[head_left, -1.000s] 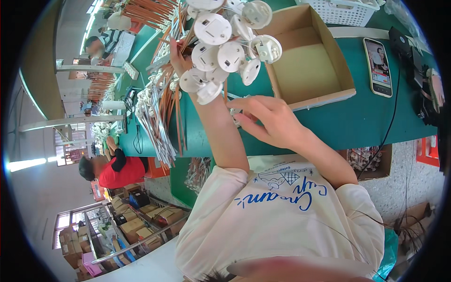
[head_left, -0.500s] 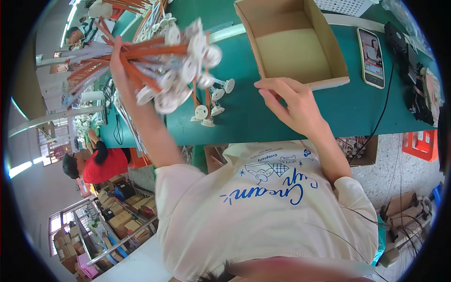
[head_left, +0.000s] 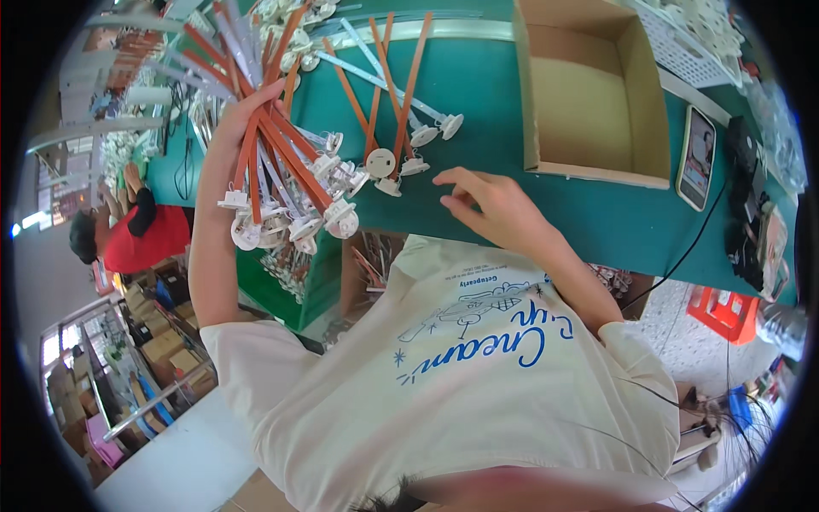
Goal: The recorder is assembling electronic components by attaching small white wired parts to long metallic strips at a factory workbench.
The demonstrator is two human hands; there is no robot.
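My left hand (head_left: 247,111) is closed round the middle of a thick bundle of brown and clear strips (head_left: 299,166) with white round ends. The bundle is held up at the left, its round ends hanging down toward the table's front edge. Several loose strips (head_left: 413,78) of the same sort lie on the green table (head_left: 478,94) just right of it, their round ends toward me. Over the table near its front edge is my right hand (head_left: 503,209); its fingers are bent and apart, and nothing shows in them.
An open cardboard box (head_left: 589,94) stands at the back right, a phone (head_left: 695,162) beside it. Behind is a white perforated basket (head_left: 682,43). A green crate (head_left: 307,299) sits below the table's front edge. A co-worker in red (head_left: 149,239) is far left.
My left hand has brought the bundle lower and nearer to me, its round ends now hanging down. My view has shifted, and more of the loose strips shows. The right hand remains empty.
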